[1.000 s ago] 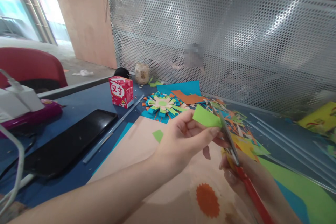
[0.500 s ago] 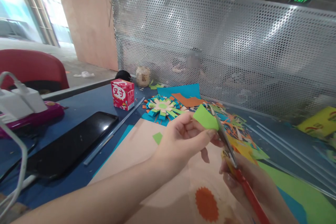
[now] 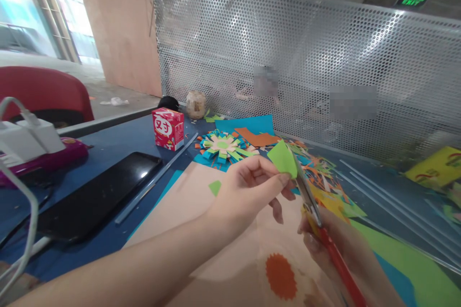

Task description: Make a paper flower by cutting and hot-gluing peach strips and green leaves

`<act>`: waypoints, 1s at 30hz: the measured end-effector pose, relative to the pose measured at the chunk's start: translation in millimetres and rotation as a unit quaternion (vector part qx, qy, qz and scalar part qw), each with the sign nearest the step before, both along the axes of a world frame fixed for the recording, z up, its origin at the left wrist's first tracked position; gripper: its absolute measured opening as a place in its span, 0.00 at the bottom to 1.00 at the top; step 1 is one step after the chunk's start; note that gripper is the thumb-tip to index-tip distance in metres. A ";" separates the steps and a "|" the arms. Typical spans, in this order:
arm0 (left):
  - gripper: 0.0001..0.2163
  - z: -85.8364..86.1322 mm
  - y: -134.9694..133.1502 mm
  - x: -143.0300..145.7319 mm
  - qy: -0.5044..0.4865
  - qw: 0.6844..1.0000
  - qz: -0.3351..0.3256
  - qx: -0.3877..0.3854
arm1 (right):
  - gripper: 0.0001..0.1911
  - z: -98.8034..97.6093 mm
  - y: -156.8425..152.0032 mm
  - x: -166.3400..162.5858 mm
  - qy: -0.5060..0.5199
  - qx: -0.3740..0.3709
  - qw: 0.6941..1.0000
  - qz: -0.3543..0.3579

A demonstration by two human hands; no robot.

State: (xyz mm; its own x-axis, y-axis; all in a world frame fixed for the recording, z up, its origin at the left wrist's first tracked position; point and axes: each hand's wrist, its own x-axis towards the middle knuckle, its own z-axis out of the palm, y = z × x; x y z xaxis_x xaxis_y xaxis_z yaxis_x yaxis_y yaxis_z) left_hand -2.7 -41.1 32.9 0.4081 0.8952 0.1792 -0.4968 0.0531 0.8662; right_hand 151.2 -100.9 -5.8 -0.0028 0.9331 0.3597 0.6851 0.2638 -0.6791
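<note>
Between the thumb and fingers of my left hand (image 3: pixel 248 184) is a small piece of green paper (image 3: pixel 283 158), held up in the air. My right hand (image 3: pixel 340 244) grips a pair of scissors (image 3: pixel 311 199) with red handles, and their blades lie along the right edge of that paper. Below my hands spreads a large pale peach sheet (image 3: pixel 180 211). On it rest a small green scrap (image 3: pixel 215 187) and an orange paper disc (image 3: pixel 281 276) with a toothed edge. A layered paper flower (image 3: pixel 223 145) in blue, green and peach lies beyond my left hand.
A red drink carton (image 3: pixel 168 128), a black phone (image 3: pixel 101 196) and a purple power strip (image 3: pixel 68 153) with white plugs stand at left. Paper scraps (image 3: pixel 324 168) and clear thin strips (image 3: pixel 396 206) lie at right. A perforated metal panel (image 3: pixel 288 48) borders the table's back.
The green paper has tilted a little in my left hand. The scissors have shifted slightly left along its right edge, and their blades look closer together.
</note>
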 end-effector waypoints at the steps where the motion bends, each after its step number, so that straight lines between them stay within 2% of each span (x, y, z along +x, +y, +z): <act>1: 0.08 -0.4 0.0 0.1 0.000 1.000 -0.003 -0.001 | 0.11 0.9 -0.2 -0.3 0.003 -0.003 1.000 0.000; 7: 0.08 -1.0 -0.1 0.5 -0.006 1.000 -0.009 -0.012 | 0.08 3.1 -0.6 1.8 -0.030 -0.012 0.999 0.009; 11: 0.08 -0.6 -0.1 0.2 -0.014 1.000 -0.012 -0.014 | 0.11 1.7 0.6 4.1 -0.045 -0.010 0.999 -0.002; 15: 0.08 0.0 0.7 -1.2 -0.019 1.000 -0.008 -0.017 | 0.13 1.0 0.9 5.1 -0.055 -0.041 0.998 0.000; 22: 0.07 -2.1 3.4 -2.2 -0.014 1.000 0.011 -0.013 | 0.13 0.9 0.7 4.5 -0.033 -0.051 0.998 0.015; 30: 0.06 -0.2 0.8 -2.6 0.020 1.000 0.023 -0.007 | 0.13 3.7 -1.0 -1.9 0.004 -0.042 0.999 0.000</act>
